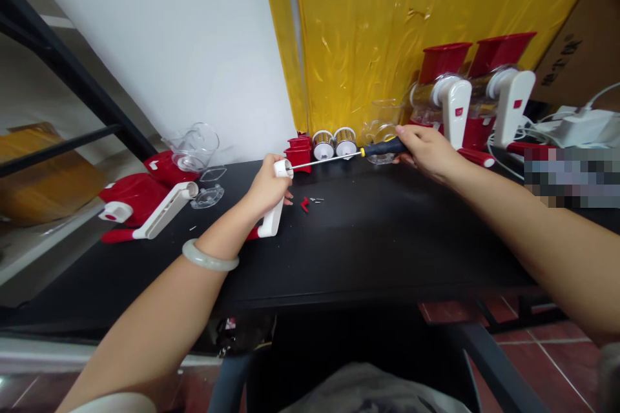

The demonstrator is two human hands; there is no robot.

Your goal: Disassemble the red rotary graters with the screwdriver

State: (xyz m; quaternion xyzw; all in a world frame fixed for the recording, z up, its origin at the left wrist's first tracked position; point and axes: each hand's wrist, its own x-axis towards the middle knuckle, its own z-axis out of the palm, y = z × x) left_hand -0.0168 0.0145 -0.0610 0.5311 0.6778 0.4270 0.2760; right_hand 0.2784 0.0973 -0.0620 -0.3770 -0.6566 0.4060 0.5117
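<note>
My left hand (269,186) is closed around the upper end of a white crank handle (274,216), whose red grip sticks out low on its left. In my right hand (426,150) is a screwdriver (382,147) with a dark handle and a yellow collar. Its long metal shaft points left, and the tip reaches into the round opening at the top of the crank handle; the tip itself is hidden. On the black table (368,245), just right of the crank handle, lie small red pieces (305,204) and a few tiny metal bits (316,199).
Two grater drums (345,143) and a red part (298,153) stand at the back. Two assembled red-and-white graters (455,100) stand right, near white cables and a charger (584,126). At left are a red grater body (138,197), another white crank (165,210) and clear plastic parts (198,145).
</note>
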